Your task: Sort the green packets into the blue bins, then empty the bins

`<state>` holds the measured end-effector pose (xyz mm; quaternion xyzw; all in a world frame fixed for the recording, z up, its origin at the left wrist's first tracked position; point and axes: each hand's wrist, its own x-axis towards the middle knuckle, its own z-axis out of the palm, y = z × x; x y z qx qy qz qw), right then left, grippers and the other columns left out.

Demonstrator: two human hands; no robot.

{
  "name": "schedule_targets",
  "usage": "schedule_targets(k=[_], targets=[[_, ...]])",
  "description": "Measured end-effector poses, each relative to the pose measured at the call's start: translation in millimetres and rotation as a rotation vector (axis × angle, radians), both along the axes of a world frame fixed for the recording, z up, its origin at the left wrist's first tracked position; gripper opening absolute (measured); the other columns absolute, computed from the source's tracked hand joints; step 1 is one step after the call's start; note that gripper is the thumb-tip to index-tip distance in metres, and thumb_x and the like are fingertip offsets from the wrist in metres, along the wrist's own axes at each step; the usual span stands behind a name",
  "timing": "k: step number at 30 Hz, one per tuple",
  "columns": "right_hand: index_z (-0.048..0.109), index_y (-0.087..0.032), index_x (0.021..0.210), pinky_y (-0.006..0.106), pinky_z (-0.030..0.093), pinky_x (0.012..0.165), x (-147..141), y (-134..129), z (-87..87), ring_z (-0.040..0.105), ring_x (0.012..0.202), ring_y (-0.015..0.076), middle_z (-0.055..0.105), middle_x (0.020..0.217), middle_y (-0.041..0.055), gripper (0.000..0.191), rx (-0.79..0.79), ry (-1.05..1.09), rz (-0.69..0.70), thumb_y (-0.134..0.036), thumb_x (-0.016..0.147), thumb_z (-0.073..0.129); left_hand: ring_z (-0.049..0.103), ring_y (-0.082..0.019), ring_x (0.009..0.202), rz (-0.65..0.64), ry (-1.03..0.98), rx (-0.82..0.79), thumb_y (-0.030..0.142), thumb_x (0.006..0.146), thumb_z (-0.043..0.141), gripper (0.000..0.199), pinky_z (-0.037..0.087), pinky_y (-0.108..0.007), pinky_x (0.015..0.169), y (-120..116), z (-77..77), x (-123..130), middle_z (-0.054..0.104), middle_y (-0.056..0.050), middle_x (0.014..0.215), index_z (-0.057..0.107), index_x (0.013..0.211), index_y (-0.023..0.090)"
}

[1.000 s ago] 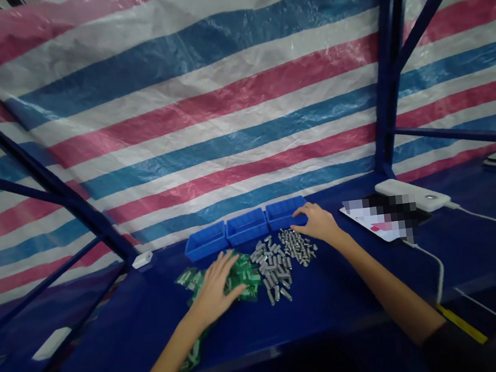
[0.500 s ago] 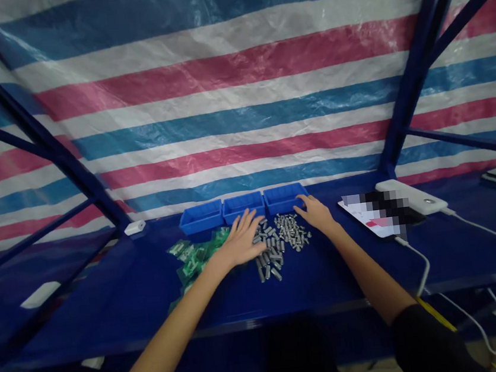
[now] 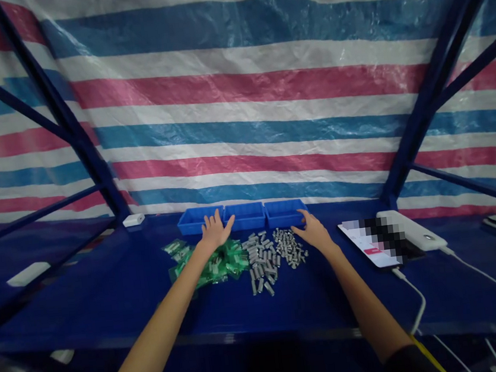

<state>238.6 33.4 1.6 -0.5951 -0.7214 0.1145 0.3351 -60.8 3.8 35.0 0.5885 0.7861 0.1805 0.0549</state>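
Note:
Three blue plastic trays stand side by side: a left tray [image 3: 190, 225], a middle tray [image 3: 252, 220] and a right tray [image 3: 281, 218]. My left hand [image 3: 214, 233] is open, fingers spread, at the front of the left and middle trays, just beyond a pile of green-tinted plastic packets [image 3: 236, 262]. My right hand [image 3: 316, 233], fingers apart and holding nothing, is at the right tray's front right corner; whether it touches the tray I cannot tell. Between my hands lie a heap of grey metal cylinders [image 3: 263, 262] and a heap of small metal screw-like parts [image 3: 290, 248].
A phone [image 3: 366, 244] and a white power bank [image 3: 412, 230] lie on the right, with a white cable [image 3: 487, 284] running off. A white adapter [image 3: 134, 220] sits at the back left. Blue frame posts [image 3: 91, 150] and a striped sheet [image 3: 241, 91] bound the blue table [image 3: 109, 303].
My left hand has moved left, from over the metal cylinders to the front of the left and middle trays. My right hand stays by the right tray. The camera view has shifted slightly.

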Motion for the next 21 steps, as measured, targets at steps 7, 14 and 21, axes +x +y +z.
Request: schedule_targets(k=[7,14,21], targets=[[0.060,-0.026,0.107,0.032,0.045,0.076,-4,-14,7.6,0.062,0.090,0.0224,0.065,0.096,0.0049,0.058,-0.188,-0.094,0.130,-0.059,0.060,0.067,0.034,-0.029,0.130,-0.462,0.003,0.175,0.055,0.086,0.033,0.061,0.027,-0.047,0.105,-34,21.8,92,0.039,-0.015,0.138,0.036,0.134,0.019],[0.069,-0.025,0.093,0.028,0.046,0.076,-17,-9,-1.3,0.064,0.089,0.0197,0.070,0.092,0.0029,0.026,-0.173,-0.084,0.242,-0.039,0.073,0.062,0.054,-0.023,0.106,-0.543,-0.009,0.063,0.034,0.088,0.037,0.029,0.038,-0.043,0.095,-16,-0.2,129,0.059,-0.005,0.111,0.060,0.101,0.023],[0.072,-0.023,0.078,0.029,0.048,0.071,-17,-2,-4.2,0.066,0.077,0.0198,0.072,0.081,0.0033,0.014,-0.086,0.115,0.317,-0.030,0.072,0.063,0.058,-0.023,0.095,-0.580,0.063,0.097,0.026,0.085,0.045,0.022,0.039,-0.040,0.087,-12,-21.4,125,0.060,-0.007,0.100,0.062,0.097,0.020]])
